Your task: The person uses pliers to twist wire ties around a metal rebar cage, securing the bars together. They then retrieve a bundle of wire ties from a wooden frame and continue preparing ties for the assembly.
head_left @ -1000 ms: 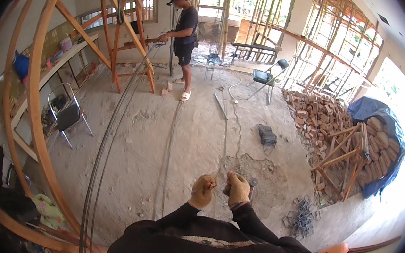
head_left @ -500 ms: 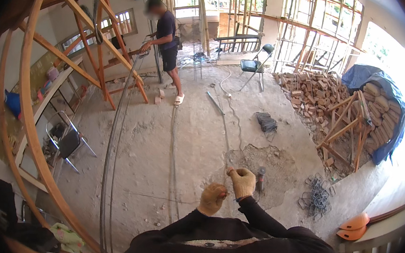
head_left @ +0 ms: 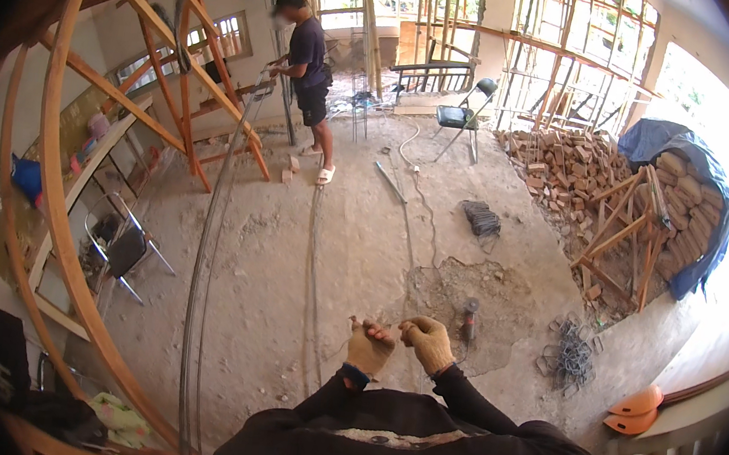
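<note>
Both my hands wear tan work gloves, held close together in front of my chest above the concrete floor. My left hand (head_left: 369, 351) is turned palm up with its bare fingertips curled in; a thin strand seems to show beside it, too fine to name. Just to its right, my right hand (head_left: 429, 344) is closed with the fingers pressed together, and whatever it pinches is hidden. Beyond my right hand, a tool like an angle grinder (head_left: 470, 318) lies on a rough, broken patch of floor.
Long steel bars (head_left: 200, 299) run along the left, by a timber frame (head_left: 62, 225). A person (head_left: 308, 64) stands far left at the bars. Tangled metal rings (head_left: 571, 357) and a dark bundle (head_left: 480, 219) lie right. Bricks (head_left: 555, 162), a folding chair (head_left: 458, 116) and orange helmets (head_left: 635, 409) are farther off.
My left hand has moved slightly left and up and rolled so its fingertips show. The right hand has lowered a little. The far person has straightened up somewhat.
</note>
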`<control>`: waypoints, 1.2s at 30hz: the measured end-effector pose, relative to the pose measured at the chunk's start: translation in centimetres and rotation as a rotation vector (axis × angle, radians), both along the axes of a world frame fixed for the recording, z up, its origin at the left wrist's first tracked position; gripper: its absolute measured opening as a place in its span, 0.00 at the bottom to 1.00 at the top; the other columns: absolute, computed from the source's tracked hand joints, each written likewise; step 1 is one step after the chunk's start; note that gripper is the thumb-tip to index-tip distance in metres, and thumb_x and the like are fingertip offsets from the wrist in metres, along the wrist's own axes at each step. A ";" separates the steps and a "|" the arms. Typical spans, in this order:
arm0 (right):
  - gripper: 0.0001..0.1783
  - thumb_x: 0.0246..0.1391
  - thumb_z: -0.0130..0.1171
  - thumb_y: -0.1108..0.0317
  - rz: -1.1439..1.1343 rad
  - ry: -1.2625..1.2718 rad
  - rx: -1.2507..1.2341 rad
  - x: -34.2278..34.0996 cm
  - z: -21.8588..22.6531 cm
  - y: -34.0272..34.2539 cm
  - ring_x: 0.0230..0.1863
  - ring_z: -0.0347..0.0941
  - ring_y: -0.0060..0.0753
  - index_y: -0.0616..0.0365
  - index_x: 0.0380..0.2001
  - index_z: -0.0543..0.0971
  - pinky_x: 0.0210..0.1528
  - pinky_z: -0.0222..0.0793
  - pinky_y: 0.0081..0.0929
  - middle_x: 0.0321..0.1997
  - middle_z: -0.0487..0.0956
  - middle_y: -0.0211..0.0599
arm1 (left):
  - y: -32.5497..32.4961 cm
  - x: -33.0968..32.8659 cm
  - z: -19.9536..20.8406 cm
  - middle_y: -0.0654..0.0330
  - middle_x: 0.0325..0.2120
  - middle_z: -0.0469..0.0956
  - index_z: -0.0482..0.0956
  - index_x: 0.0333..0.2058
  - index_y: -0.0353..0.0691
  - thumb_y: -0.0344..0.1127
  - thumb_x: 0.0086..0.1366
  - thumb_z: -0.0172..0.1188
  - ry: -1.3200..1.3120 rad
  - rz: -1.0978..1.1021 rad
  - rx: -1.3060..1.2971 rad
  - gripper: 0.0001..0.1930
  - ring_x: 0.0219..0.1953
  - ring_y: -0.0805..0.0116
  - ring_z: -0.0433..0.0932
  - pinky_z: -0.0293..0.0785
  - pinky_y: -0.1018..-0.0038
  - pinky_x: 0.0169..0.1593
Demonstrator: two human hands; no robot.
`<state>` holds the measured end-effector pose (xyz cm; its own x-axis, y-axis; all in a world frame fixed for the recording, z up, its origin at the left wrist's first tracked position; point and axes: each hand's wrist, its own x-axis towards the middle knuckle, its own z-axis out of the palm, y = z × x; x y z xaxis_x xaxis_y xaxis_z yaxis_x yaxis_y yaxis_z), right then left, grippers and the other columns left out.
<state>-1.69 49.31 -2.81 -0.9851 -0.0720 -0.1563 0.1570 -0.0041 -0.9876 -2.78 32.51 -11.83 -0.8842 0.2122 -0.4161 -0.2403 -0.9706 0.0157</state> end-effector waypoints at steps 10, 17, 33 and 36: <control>0.17 0.57 0.66 0.58 0.618 -0.048 0.604 2.6 -2.5 2.6 0.39 0.86 0.32 0.58 0.42 0.90 0.47 0.79 0.31 0.37 0.90 0.39 | -2.2 2.0 -0.5 0.69 0.17 0.65 0.68 0.24 0.49 0.59 0.81 0.45 0.168 0.249 -1.191 0.27 0.18 0.75 0.65 0.61 0.73 0.24; 0.17 0.57 0.64 0.53 0.675 0.109 0.838 3.9 -2.7 2.1 0.43 0.87 0.40 0.50 0.42 0.91 0.50 0.79 0.37 0.38 0.90 0.39 | -3.7 3.7 -0.7 0.67 0.17 0.71 0.76 0.30 0.41 0.59 0.80 0.46 0.250 0.097 -1.452 0.28 0.18 0.74 0.70 0.65 0.74 0.24; 0.20 0.67 0.60 0.54 0.492 -0.056 0.568 6.4 -3.8 6.3 0.35 0.85 0.31 0.59 0.47 0.89 0.44 0.79 0.32 0.39 0.90 0.42 | -9.9 5.8 3.2 0.69 0.16 0.66 0.70 0.24 0.45 0.56 0.82 0.43 0.148 0.291 -1.523 0.28 0.18 0.76 0.66 0.64 0.74 0.25; 0.15 0.66 0.62 0.64 0.475 0.039 0.395 7.0 -3.9 5.8 0.34 0.83 0.24 0.64 0.47 0.88 0.41 0.78 0.28 0.34 0.89 0.40 | -11.4 6.0 3.6 0.69 0.16 0.66 0.70 0.24 0.45 0.58 0.81 0.45 0.106 0.376 -1.357 0.29 0.18 0.76 0.66 0.64 0.74 0.25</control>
